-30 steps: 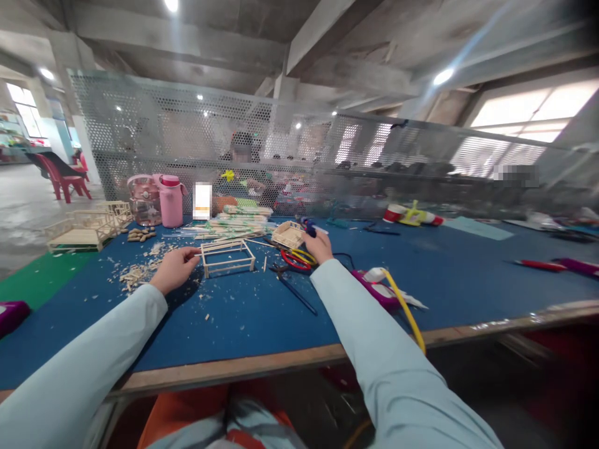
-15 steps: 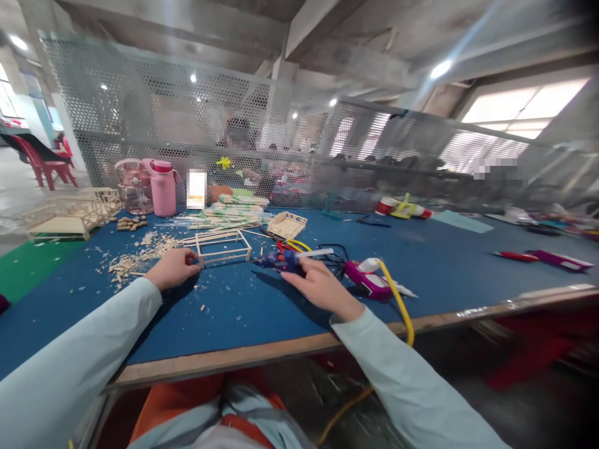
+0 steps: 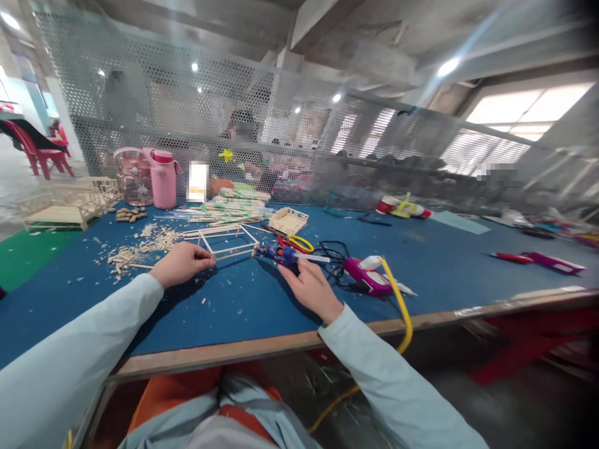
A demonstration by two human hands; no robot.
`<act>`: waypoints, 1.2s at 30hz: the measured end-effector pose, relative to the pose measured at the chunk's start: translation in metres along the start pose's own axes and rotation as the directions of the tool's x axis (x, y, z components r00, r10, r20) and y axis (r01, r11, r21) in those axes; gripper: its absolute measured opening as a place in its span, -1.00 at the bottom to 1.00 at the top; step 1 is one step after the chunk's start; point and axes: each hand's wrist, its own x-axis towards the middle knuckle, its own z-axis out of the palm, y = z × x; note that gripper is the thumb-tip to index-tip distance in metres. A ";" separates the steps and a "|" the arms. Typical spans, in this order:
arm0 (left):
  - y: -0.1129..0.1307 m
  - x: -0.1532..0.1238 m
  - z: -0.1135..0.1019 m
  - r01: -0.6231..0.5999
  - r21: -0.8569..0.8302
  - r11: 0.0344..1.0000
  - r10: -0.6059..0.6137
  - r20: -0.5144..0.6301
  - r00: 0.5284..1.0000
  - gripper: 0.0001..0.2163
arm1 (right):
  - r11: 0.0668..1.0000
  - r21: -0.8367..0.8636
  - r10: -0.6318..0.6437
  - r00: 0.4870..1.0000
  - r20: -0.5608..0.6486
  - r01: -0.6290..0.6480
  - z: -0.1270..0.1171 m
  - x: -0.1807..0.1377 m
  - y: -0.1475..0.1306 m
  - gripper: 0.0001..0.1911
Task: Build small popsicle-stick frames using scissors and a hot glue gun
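Note:
My right hand (image 3: 310,288) grips a blue glue gun (image 3: 281,254) with a white glue stick at its back, its nozzle pointing left at a small frame of thin wooden sticks (image 3: 230,242) on the blue table (image 3: 243,299). With fingers curled, my left hand (image 3: 181,264) pinches the frame's near left corner and tilts it up. Both arms wear pale blue sleeves.
Red and yellow scissors (image 3: 296,242), a little stick tray (image 3: 288,220) and a stack of sticks (image 3: 238,209) lie behind the frame. A pink bottle (image 3: 163,178), wood scraps (image 3: 135,249), stick models (image 3: 65,202), a purple glue gun (image 3: 369,277) with yellow cord. A person sits behind the mesh screen (image 3: 281,143).
My right hand picked up the blue glue gun from near the scissors and brought it toward me, nozzle at the frame. My left hand closed on the frame's corner and tilted it.

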 end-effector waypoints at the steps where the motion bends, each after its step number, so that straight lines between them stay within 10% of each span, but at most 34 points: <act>1: 0.000 0.000 0.001 -0.007 -0.009 1.000 0.007 0.013 1.000 -0.68 | 1.000 -0.009 0.014 1.000 0.001 -0.014 0.001 0.000 0.000 -0.72; 36: 0.005 -0.004 0.000 -0.082 0.017 0.997 0.081 0.038 0.996 -0.61 | 1.000 -0.023 0.009 1.000 -0.003 -0.009 0.007 0.004 0.002 -0.76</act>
